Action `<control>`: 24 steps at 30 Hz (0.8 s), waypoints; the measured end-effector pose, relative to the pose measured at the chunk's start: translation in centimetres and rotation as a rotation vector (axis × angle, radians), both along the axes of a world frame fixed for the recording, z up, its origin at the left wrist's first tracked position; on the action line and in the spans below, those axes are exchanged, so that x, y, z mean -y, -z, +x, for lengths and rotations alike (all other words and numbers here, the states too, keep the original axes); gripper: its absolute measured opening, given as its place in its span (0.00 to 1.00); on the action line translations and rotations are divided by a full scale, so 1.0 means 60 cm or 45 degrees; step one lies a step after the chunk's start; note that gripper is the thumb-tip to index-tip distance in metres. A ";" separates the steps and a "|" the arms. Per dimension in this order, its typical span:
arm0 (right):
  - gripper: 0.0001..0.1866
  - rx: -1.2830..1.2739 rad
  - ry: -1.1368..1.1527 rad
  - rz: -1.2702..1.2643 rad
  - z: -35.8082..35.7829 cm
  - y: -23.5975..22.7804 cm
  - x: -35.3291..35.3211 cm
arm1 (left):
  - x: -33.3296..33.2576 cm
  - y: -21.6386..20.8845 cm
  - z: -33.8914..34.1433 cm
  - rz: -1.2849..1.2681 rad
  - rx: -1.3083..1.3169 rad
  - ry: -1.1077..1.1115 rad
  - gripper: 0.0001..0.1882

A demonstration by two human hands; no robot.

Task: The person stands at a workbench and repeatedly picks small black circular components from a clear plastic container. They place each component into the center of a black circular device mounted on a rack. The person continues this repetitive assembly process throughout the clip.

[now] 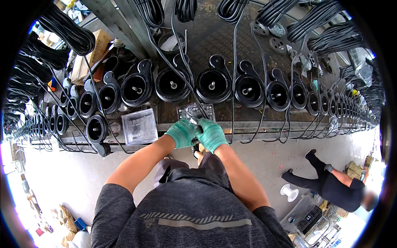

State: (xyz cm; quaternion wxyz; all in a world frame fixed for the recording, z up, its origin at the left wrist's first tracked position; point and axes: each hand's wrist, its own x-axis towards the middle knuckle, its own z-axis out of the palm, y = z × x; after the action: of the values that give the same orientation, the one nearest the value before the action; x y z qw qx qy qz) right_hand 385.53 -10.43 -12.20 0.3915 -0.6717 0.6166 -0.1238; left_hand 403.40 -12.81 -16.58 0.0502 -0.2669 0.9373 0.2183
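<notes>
My left hand (pixel 182 133) and my right hand (pixel 212 134), both in green knit gloves, meet at the bench's front edge with their fingers closed. What they hold is mostly hidden; a black cable (pixel 197 101) runs down to the fingertips. Just beyond the fingers sits a clear plastic box (pixel 209 110) with small shiny pieces in it. A square clear plastic lid or tray (pixel 139 126) lies to the left of my left hand. Behind the box stand round black housings, one left of centre (pixel 172 84) and another right of it (pixel 213 84), each with a metal stud inside.
Similar housings line the bench to both sides, with cables hanging over the front edge. Coiled black cables (pixel 229 10) hang above. A metal post (pixel 124 25) and a cardboard box (pixel 93 56) are at the back left. Another person (pixel 337 190) is at the right; a white spool (pixel 289 192) lies nearby.
</notes>
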 end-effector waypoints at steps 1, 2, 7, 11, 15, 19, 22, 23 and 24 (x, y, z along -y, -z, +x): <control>0.14 -0.013 -0.064 0.015 0.004 -0.005 0.002 | 0.001 0.025 -0.004 0.002 0.067 0.081 0.22; 0.15 -0.023 -0.135 0.031 0.010 -0.008 0.003 | -0.002 0.084 -0.004 0.288 -0.224 -0.081 0.18; 0.15 -0.032 -0.212 -0.063 0.021 0.024 -0.004 | -0.006 0.228 -0.015 1.653 -1.024 -0.672 0.12; 0.13 0.098 -0.007 -0.140 -0.008 0.008 -0.008 | 0.017 0.070 -0.061 0.653 -0.235 -0.383 0.15; 0.13 0.487 0.323 -0.189 -0.083 -0.034 -0.029 | 0.015 0.016 -0.056 -0.301 -0.064 -0.091 0.28; 0.10 0.385 0.518 -0.486 -0.125 -0.073 -0.084 | 0.016 0.026 -0.059 -0.288 -0.088 -0.116 0.31; 0.07 0.244 0.591 -0.638 -0.137 -0.086 -0.125 | 0.018 0.058 -0.057 -0.147 0.106 -0.051 0.32; 0.06 0.118 0.507 -0.767 -0.142 -0.090 -0.132 | 0.017 0.045 -0.063 -0.129 0.191 -0.075 0.34; 0.06 -0.009 0.418 -0.893 -0.146 -0.095 -0.140 | 0.015 0.031 -0.069 -0.113 0.277 -0.094 0.37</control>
State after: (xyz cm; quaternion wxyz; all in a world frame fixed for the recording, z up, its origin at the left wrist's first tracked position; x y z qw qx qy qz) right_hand 376.75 -2.05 -6.51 0.1109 -0.6575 0.6375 -0.3860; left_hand 399.27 -13.70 -18.44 0.1319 -0.3252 0.9246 0.1481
